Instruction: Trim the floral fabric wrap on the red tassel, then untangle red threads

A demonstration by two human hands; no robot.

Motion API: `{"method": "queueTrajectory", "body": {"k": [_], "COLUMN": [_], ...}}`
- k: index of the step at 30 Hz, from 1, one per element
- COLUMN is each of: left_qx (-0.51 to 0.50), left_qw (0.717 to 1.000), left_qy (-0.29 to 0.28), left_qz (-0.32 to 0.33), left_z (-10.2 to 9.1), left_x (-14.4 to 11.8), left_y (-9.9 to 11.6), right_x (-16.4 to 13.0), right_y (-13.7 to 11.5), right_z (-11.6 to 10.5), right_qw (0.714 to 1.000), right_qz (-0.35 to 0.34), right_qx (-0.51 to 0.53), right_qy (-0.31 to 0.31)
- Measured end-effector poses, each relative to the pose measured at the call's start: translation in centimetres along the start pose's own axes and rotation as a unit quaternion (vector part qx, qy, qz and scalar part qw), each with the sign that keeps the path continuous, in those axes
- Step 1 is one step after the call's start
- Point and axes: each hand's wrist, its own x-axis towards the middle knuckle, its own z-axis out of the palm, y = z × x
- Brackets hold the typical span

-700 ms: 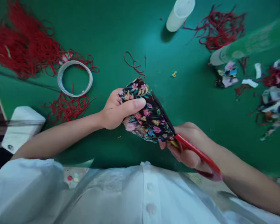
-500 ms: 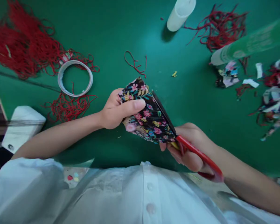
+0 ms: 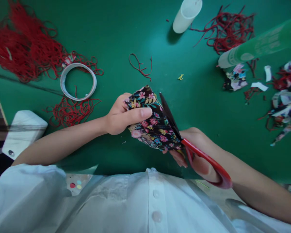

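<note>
My left hand is closed on a piece of black floral fabric, its thumb laid flat across the top. In my right hand is a pair of scissors with red handles and dark blades. One blade runs along the fabric's right edge, its tip just past the far corner. Where the other blade lies is hidden by the cloth. Some right fingers show beneath the fabric's near corner. A short dark red cord lies on the green table beyond the fabric, with a small yellow scrap to its right.
A white tape ring lies at left among red cords, near a larger red tangle. At the back stand a whitish cup and more cords. A green tube and fabric scraps occupy the right.
The scissors' visible blade has swung slightly away from the fabric's edge. My right fingers have loosened and straightened around the handles. The fabric has shifted slightly toward me.
</note>
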Motion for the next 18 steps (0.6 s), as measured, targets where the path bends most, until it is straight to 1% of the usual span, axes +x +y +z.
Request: {"method": "queueTrajectory", "body": {"k": [3, 7, 11, 18], "left_qx": [0.015, 0.029, 0.066, 0.093], "left_qw": [1.0, 1.0, 0.998, 0.995], "left_qy": [0.002, -0.001, 0.002, 0.017], "left_qz": [0.012, -0.006, -0.013, 0.019], "left_z": [0.03, 0.15, 0.23, 0.44], "left_x": [0.07, 0.09, 0.12, 0.26], "left_y": [-0.1, -0.07, 0.17, 0.59], "right_x": [-0.13, -0.2, -0.14, -0.12], "right_y": [-0.01, -0.16, -0.54, -0.76], "right_z": [0.01, 0.08, 0.0, -0.05], "right_qw": [0.999, 0.998, 0.998, 0.999], "right_qz": [0.025, 0.031, 0.04, 0.014], "right_qx": [0.032, 0.044, 0.047, 0.024], "right_qy": [0.02, 0.021, 0.017, 0.023]}}
